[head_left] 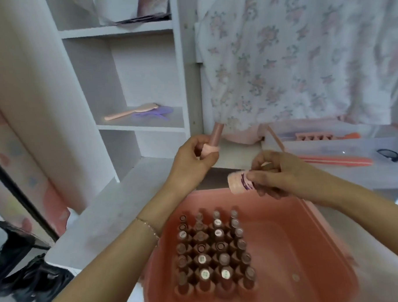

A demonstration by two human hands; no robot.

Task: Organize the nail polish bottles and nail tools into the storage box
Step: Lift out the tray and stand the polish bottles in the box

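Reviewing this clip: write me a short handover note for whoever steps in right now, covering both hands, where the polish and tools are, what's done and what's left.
Left hand: grips an upright pink polish bottle above the desk.
Right hand: holds a small pink jar on its side, along with a thin stick, over the far edge of the pink storage box.
Done: rows of polish bottles stand in the box's left half; the right half is bare.
Left: put in both held items, then the orange nail file and the toe separators lying on the desk to the right.
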